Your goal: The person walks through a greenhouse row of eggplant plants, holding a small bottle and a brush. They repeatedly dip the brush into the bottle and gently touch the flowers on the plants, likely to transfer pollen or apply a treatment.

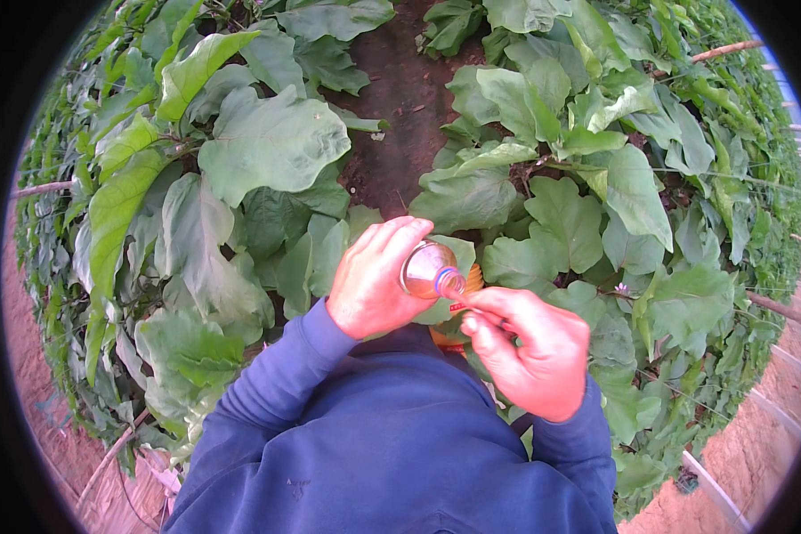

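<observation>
My left hand (380,280) is wrapped around a clear plastic bottle (426,267) with amber-tinted contents, tilted with its neck toward my right. At the bottle's open mouth, my right hand (534,347) pinches a thin stick-like tool, whose far end meets or enters the neck; its exact kind cannot be told. A blue ring circles the bottle neck. Below and behind the bottle, partly hidden by my hands and leaves, is a yellow-orange object (446,337) with red marks, near my waist.
Broad-leaved eggplant plants (274,143) crowd both sides, with a few purple flowers (622,288). A strip of dark soil (400,100) runs between the rows ahead. Wooden poles (727,50) and thin strings cross the foliage. Pale boards or posts (715,490) stand at the lower right.
</observation>
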The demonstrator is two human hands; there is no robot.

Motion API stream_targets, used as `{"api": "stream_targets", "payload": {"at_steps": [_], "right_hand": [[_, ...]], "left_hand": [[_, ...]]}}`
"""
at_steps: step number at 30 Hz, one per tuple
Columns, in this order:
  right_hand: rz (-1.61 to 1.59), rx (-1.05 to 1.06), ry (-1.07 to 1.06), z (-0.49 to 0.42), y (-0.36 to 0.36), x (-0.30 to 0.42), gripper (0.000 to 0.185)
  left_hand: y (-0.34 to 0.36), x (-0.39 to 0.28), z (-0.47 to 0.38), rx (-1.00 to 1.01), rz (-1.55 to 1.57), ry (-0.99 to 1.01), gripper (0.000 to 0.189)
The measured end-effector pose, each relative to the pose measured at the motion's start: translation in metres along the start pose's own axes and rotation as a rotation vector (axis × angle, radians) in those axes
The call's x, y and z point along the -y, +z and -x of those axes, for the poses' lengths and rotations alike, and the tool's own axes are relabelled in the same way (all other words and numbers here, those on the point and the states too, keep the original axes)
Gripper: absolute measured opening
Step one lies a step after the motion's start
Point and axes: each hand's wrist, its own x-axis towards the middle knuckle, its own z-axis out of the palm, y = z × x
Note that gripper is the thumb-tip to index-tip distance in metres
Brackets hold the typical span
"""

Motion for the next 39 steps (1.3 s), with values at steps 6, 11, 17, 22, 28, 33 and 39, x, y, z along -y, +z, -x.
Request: {"api": "stream_targets", "payload": {"at_steps": [6, 11, 17, 22, 28, 33, 39], "right_hand": [[0.022, 0.03, -0.191, -0.045, 0.036, -0.008, 0.024], [-0.102, -0.032, -0.257, -0.05, 0.03, 0.003, 0.021], [-0.298, -0.044, -0.365, -0.06, 0.025, 0.009, 0.026], [-0.304, 0.002, -0.399, -0.098, 0.025, 0.013, 0.025], [-0.273, 0.28, -0.373, -0.168, 0.009, 0.004, 0.021], [-0.364, 0.215, -0.421, -0.254, 0.002, -0.036, 0.021], [-0.265, 0.084, -0.408, -0.348, -0.055, -0.09, 0.019]], "left_hand": [[-0.026, 0.017, -0.007, -0.08, 0.025, -0.013, 0.088], [-0.045, 0.016, -0.006, -0.15, 0.107, -0.129, 0.077], [-0.069, 0.013, -0.004, -0.216, 0.118, -0.197, 0.078], [-0.079, 0.011, -0.014, -0.278, 0.144, -0.303, 0.076], [-0.082, 0.031, -0.045, -0.362, 0.046, -0.407, 0.081], [-0.073, 0.066, -0.123, -0.371, 0.099, -0.514, 0.081], [-0.052, 0.098, -0.263, -0.209, 0.1, -0.432, 0.082]]}}
